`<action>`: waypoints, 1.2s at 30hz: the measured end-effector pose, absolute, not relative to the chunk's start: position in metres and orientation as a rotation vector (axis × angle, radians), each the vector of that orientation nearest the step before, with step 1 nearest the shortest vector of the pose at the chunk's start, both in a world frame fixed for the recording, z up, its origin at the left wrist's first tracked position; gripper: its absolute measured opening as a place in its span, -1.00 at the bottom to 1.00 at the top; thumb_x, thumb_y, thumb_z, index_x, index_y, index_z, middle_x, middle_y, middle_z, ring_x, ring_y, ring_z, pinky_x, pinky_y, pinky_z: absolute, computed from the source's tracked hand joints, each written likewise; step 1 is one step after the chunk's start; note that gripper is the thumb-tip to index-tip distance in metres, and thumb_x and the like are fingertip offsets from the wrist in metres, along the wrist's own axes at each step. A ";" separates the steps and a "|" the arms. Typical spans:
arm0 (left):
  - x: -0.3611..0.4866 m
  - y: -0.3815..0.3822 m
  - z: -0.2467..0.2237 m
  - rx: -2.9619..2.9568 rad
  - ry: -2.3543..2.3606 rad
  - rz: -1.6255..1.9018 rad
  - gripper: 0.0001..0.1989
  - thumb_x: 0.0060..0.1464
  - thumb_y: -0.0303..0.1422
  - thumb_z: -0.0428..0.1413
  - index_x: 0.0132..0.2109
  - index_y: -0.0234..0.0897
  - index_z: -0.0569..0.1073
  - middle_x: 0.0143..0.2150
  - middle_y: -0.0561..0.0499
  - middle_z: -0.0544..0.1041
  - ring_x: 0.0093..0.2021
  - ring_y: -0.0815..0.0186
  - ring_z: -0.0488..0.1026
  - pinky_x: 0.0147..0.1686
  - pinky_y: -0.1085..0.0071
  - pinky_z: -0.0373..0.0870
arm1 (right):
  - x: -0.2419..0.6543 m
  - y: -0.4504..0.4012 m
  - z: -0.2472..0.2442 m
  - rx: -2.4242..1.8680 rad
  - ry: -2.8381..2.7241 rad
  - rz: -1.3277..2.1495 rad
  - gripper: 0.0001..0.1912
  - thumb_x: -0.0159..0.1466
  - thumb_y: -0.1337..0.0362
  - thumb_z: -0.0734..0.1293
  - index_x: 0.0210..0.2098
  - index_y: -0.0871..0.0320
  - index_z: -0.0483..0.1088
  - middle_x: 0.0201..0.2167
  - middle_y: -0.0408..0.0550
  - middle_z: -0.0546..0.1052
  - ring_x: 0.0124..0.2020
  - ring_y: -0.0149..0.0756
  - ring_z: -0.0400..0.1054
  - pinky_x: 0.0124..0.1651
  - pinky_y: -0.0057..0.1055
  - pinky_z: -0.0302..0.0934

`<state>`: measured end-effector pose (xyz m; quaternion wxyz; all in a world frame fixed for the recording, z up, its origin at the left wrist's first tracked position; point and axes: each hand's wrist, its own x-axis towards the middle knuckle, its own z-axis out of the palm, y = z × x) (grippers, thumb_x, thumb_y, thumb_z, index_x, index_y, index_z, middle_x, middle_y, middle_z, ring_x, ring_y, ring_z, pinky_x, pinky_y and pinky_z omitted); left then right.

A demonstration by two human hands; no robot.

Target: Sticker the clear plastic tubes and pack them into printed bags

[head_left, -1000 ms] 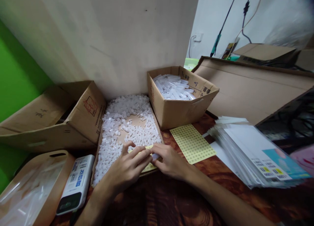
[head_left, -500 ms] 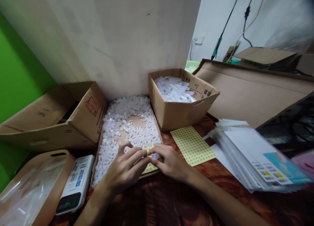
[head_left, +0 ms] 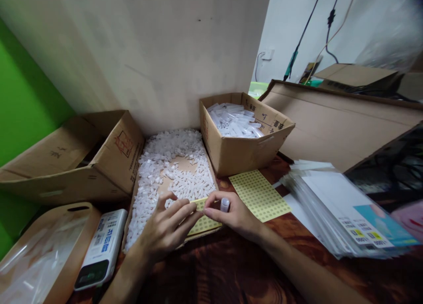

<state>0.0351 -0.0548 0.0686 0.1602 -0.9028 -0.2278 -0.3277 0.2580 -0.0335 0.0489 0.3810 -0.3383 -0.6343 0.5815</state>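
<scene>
My left hand (head_left: 172, 227) is over the front edge of a shallow cardboard tray filled with small white pieces (head_left: 190, 183); its thumb and fingertips come together, and what they pinch is too small to make out. Beside it, my right hand (head_left: 233, 213) has a short translucent tube (head_left: 225, 204) in its curled fingers, with the round end facing up. The fingertips of both hands nearly meet above a yellow sheet of round stickers (head_left: 205, 224) at the tray's front.
A box of clear tubes (head_left: 236, 152) stands behind the tray. Another sticker sheet (head_left: 259, 196) lies right, near stacked packets (head_left: 343, 211). At left are an open carton (head_left: 115, 167), a white power bank (head_left: 101, 246) and a tan bin (head_left: 87, 238).
My right hand has turned and shifted slightly right, and the tube's round end now shows in its fingers. More of the sticker sheet is visible. My left hand has barely moved.
</scene>
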 end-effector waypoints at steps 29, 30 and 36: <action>0.054 -0.052 0.068 -3.042 -1.825 -1.671 -0.89 0.23 -0.33 0.19 -0.26 -0.25 0.45 -0.27 0.03 0.48 -0.25 0.32 0.44 -0.21 0.41 0.37 | 0.256 -0.033 0.045 -0.891 -1.452 1.498 -0.60 0.26 -0.06 0.46 -0.33 0.17 0.41 -0.62 -0.30 0.21 -0.60 -0.46 -0.02 -0.53 -0.45 -0.14; 0.054 -0.052 0.067 -3.047 -1.831 -1.674 -0.89 0.23 -0.33 0.19 -0.25 -0.25 0.46 -0.27 0.02 0.48 -0.25 0.33 0.44 -0.21 0.41 0.36 | 0.255 -0.034 0.045 -0.888 -1.457 1.496 -0.59 0.25 -0.07 0.46 -0.33 0.17 0.41 -0.62 -0.30 0.20 -0.59 -0.46 -0.02 -0.52 -0.45 -0.14; 0.056 -0.052 0.068 -3.060 -1.857 -1.690 -0.86 0.25 -0.31 0.16 -0.29 -0.26 0.46 -0.30 0.03 0.47 -0.26 0.33 0.42 -0.21 0.40 0.35 | 0.254 -0.034 0.048 -0.857 -1.473 1.482 -0.62 0.21 0.00 0.51 -0.35 0.18 0.42 -0.57 -0.28 0.21 -0.54 -0.45 0.00 -0.48 -0.45 -0.10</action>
